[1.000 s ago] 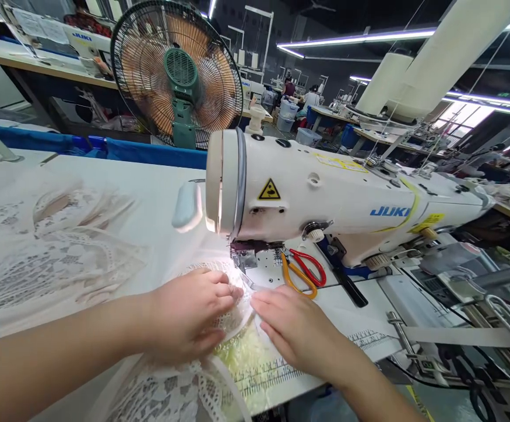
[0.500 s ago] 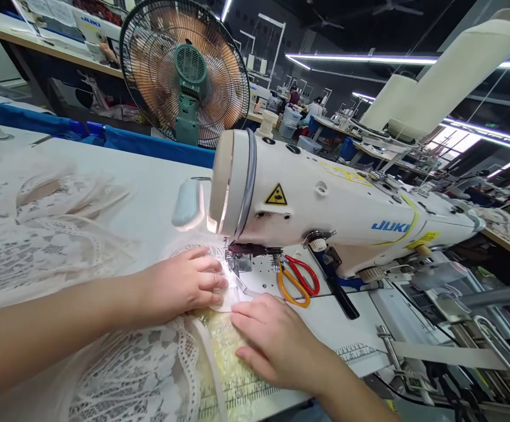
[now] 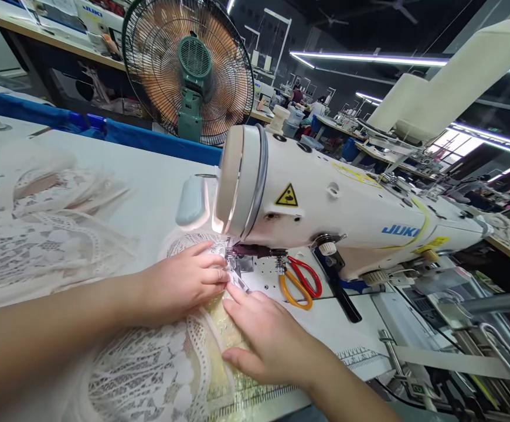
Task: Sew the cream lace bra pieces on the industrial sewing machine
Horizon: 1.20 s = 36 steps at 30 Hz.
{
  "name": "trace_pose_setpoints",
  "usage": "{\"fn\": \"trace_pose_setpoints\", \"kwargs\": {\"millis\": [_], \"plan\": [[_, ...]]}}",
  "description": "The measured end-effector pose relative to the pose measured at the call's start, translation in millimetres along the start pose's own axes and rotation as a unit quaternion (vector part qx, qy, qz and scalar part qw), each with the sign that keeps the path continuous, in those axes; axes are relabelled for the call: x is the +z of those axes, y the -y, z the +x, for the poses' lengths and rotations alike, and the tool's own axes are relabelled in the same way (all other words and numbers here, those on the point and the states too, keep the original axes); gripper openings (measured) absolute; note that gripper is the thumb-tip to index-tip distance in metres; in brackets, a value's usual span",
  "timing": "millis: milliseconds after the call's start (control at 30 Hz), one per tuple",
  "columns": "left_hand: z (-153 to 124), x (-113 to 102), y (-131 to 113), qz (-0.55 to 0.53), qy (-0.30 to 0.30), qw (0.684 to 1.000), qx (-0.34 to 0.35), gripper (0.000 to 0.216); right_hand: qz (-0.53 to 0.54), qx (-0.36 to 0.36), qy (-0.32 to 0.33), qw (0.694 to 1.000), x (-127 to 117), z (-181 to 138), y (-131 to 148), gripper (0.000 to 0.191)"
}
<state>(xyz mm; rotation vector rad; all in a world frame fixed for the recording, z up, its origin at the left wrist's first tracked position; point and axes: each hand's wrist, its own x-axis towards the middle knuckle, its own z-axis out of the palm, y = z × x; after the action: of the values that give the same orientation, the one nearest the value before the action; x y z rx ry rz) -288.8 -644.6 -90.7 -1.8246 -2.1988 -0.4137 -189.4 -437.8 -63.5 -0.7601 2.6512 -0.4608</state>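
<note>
A white JUKI sewing machine (image 3: 325, 205) stands on the white table (image 3: 149, 176). White lace fabric (image 3: 149, 369) lies under its presser foot (image 3: 237, 266). My left hand (image 3: 180, 281) lies flat on the lace just left of the foot, fingers stretched toward it. On the lace in front of the foot, my right hand (image 3: 264, 337) presses down with fingers extended, fingertips close to the foot. Neither hand grips anything.
Scissors with red and orange handles (image 3: 301, 281) lie on the machine bed behind the foot. More lace (image 3: 39, 228) is heaped at the left. A green fan (image 3: 189, 70) stands behind the table. Other workstations and people sit far back.
Both hands have slid forward with the lace toward the presser foot. My view has shifted slightly left and down.
</note>
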Motion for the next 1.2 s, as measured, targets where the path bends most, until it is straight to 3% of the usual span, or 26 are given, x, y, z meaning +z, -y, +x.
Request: {"fn": "trace_pose_setpoints", "kwargs": {"millis": [333, 533, 700, 900, 1033, 1200], "plan": [[-3, -3, 11, -0.002, 0.03, 0.999, -0.04, 0.032, 0.009, 0.025, -0.026, 0.999, 5, -3, 2, 0.052], [-3, 0, 13, -0.019, 0.016, 0.998, -0.061, 0.03, -0.031, 0.061, -0.06, 0.996, 5, 2, 3, 0.034], [-7, 2, 20, -0.012, 0.021, 0.998, -0.05, 0.03, -0.176, 0.119, -0.001, 0.977, -5, 27, 18, 0.061], [-10, 1, 21, -0.022, -0.002, 0.998, -0.053, 0.029, -0.202, 0.183, 0.089, 0.958, -14, 57, 41, 0.089], [-12, 3, 17, -0.022, -0.008, 0.999, -0.048, 0.03, -0.186, 0.216, 0.123, 0.951, -15, 56, 41, 0.094], [-11, 6, 13, -0.023, 0.012, 0.998, -0.064, 0.03, -0.178, 0.206, 0.098, 0.957, -13, 46, 36, 0.082]]}}
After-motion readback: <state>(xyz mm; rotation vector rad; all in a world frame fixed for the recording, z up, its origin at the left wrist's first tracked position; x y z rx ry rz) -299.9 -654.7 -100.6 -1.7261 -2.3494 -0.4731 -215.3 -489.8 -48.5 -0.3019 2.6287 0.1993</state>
